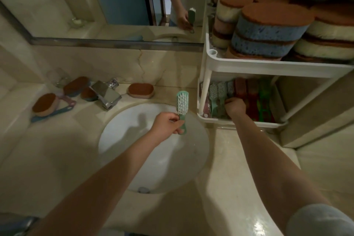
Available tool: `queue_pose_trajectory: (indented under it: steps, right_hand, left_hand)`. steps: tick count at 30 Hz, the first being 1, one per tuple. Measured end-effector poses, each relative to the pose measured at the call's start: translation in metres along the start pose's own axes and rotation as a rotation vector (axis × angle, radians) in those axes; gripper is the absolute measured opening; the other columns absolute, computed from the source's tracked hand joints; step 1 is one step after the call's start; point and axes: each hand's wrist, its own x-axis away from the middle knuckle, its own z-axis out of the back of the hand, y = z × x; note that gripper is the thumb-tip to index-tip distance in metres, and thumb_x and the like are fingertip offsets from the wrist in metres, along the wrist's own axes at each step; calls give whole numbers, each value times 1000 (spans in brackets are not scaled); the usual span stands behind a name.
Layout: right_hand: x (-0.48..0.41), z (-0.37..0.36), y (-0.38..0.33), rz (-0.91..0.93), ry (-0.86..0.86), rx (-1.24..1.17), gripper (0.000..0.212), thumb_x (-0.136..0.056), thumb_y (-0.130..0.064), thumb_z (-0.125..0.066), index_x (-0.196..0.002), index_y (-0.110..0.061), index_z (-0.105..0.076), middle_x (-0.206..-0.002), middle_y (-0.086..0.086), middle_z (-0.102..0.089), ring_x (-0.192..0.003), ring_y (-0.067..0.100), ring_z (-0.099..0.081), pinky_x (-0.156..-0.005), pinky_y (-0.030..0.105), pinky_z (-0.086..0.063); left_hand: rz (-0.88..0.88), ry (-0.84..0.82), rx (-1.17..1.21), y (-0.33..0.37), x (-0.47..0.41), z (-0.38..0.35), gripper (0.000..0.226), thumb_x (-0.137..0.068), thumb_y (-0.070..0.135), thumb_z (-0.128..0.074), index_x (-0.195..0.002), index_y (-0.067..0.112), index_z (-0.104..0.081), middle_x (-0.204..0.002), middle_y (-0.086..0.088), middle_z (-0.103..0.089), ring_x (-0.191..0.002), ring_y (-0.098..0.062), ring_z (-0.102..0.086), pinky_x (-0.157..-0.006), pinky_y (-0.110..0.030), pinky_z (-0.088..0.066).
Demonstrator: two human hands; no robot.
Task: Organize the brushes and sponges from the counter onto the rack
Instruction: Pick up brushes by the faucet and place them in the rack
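Note:
My left hand (167, 123) grips the handle of a mint-green brush (182, 105), held upright above the white sink (118, 130). My right hand (235, 108) reaches into the lower shelf of the white rack (258, 66), its fingers closed among the green and red brushes (251, 95) lying there; what it grips is hidden. The upper shelf holds stacked sponges (268, 32), blue and cream with brown tops. On the counter sit a brown-topped sponge (140, 90) behind the sink and several sponges and handled brushes (49, 105) left of the faucet.
A chrome faucet (105, 93) stands at the back of the basin. Two clear glasses (58, 78) stand in the left corner. A mirror (115, 1) runs along the wall. The beige counter (229, 168) continues in front of the rack.

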Motion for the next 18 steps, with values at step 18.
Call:
queue_pose_trajectory:
  steps: [18]
  right_hand:
    - [82, 53, 41, 172, -196, -522, 7, -86, -8, -65, -87, -9, -72, -64, -8, -62, -50, 5, -46, -43, 10, -35]
  left_hand:
    - [-57, -241, -101, 52, -1, -93, 24, -92, 12, -55, -68, 11, -55, -55, -3, -55, -33, 3, -48, -48, -16, -43]
